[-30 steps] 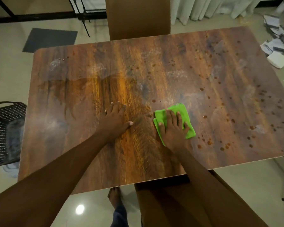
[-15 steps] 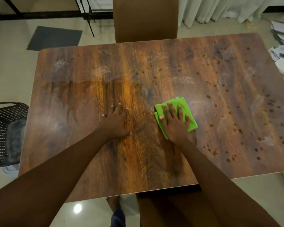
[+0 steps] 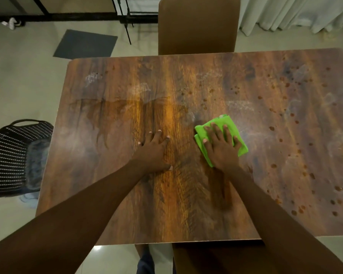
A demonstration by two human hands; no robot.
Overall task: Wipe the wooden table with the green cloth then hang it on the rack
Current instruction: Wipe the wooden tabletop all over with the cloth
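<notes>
- right grip (image 3: 221, 150): palm down, fingers straight & spread, pressing flat on green cloth (image 3: 225, 122); nothing curled round it.
- left grip (image 3: 153, 153): flat on bare wood, fingers straight, thumb out to the side; holds nothing. Sits just left of the right grip, not touching the cloth.
- green cloth: folded pad, lying on table (image 3: 107, 155) approx. mid-width, right of centre; edges show past the fingertips on far, left & right sides.
- table: dark wood grain, rectangular. Left & centre area glossy w/ wet streaks; pale smudges toward far edge.
- brown spots (image 3: 297, 123): many, scattered over right part of table, well apart from the cloth.
- far chair (image 3: 198, 26): brown back, pushed against far table edge.
- near chair (image 3: 216, 258): brown, below near edge, between the forearms.
- black basket (image 3: 10, 157): on floor, left of table, tipped on its side.
- dark mat (image 3: 85, 44): on floor beyond far-left corner.
- black metal frame (image 3: 127, 16): behind mat, beside far chair.
- white curtain (image 3: 295, 12): top right.
</notes>
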